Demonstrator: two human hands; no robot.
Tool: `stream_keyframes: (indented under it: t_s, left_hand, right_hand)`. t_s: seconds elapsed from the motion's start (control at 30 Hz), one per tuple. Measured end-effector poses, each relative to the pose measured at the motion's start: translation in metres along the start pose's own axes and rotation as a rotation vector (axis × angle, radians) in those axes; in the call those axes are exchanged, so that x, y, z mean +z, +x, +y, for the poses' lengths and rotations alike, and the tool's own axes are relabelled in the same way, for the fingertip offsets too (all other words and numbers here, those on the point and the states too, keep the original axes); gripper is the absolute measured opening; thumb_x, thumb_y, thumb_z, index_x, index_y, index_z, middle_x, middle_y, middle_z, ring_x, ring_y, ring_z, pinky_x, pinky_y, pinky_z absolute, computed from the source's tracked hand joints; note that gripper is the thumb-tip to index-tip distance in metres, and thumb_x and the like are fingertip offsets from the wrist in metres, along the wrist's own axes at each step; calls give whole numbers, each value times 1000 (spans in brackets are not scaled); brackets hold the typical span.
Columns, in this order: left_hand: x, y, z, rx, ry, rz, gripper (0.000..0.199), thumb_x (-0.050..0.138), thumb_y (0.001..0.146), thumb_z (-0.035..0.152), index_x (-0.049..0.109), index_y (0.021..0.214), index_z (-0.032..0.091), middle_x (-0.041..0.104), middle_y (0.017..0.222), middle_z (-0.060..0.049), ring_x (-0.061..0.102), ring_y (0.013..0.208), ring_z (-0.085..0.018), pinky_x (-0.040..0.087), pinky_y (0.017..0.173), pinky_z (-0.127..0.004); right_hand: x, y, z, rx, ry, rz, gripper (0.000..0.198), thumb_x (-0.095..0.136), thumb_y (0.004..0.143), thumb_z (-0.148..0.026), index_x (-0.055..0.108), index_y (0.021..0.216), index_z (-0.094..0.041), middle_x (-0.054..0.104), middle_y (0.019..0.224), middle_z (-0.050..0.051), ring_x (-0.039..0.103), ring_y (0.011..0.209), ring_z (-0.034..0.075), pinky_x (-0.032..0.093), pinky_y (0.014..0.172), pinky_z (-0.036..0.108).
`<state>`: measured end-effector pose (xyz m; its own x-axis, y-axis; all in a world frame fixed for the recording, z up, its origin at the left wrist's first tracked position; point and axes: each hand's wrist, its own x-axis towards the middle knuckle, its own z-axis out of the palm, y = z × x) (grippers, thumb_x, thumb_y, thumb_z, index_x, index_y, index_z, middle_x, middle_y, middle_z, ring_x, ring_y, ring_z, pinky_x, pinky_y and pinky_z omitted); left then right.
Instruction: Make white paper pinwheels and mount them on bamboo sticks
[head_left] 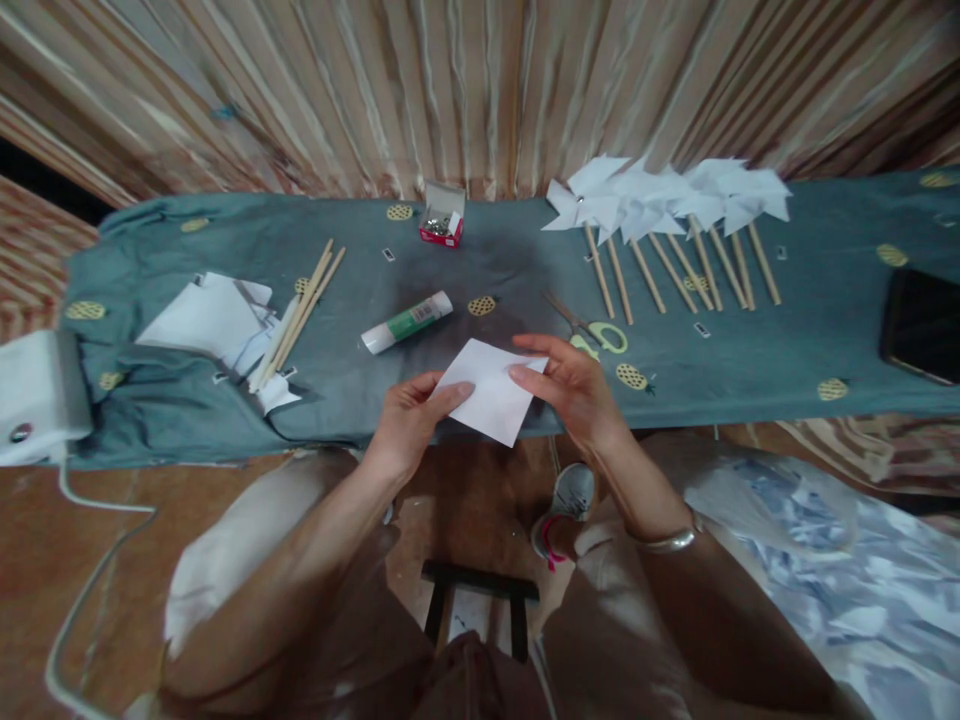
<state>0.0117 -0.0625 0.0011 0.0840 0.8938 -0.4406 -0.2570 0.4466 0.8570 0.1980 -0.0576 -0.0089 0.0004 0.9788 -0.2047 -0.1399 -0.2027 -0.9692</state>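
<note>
A white square of paper is held between my two hands above the table's front edge. My left hand pinches its left corner, thumb on top. At the right corner, my right hand grips with its thumb on top and the index finger stretched out behind. Just beyond the paper lies a glue stick with a green label. Scissors with light green handles rest close to my right hand, their blades pointing away to the left.
Paper pinwheels on wooden sticks lie in a row at the back right. An opened red box holds small metal pieces. Left are loose wooden sticks and paper sheets. A phone lies far right, a white corded device far left.
</note>
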Motion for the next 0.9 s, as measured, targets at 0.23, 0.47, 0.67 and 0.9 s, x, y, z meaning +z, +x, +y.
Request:
stream_keyframes:
  t_s: [0.23, 0.47, 0.67, 0.9]
  left_hand:
    - [0, 3, -1, 48, 80, -5, 30, 90, 56, 40, 77, 69, 16, 71, 65, -2, 59, 59, -12, 47, 60, -24]
    - [-4, 0, 5, 118, 174, 38, 32, 89, 57, 47, 73, 57, 19, 64, 53, 0, 53, 51, -11, 44, 54, -24]
    - [-14, -1, 9, 168, 165, 83, 27, 87, 61, 42, 72, 61, 18, 64, 56, -1, 54, 52, -11, 44, 56, -26]
    - [-8, -5, 14, 131, -3, 1, 46, 86, 62, 47, 75, 98, 19, 76, 97, -6, 69, 87, -20, 53, 72, -28]
  right_hand:
    - [1, 1, -3, 33, 41, 37, 31, 84, 59, -45, 70, 69, -20, 65, 56, -4, 53, 50, 11, 41, 48, 24]
    - [-9, 6, -3, 8, 63, 74, 28, 88, 56, -42, 72, 68, -22, 70, 64, -3, 58, 54, 13, 46, 53, 28]
    - [-14, 9, -10, 10, 123, 118, 33, 91, 51, -41, 74, 72, -22, 75, 71, -1, 65, 61, 15, 54, 60, 31]
    - [-7, 14, -13, 18, 209, 86, 35, 93, 47, -40, 73, 71, -21, 76, 72, -1, 66, 64, 14, 55, 66, 29]
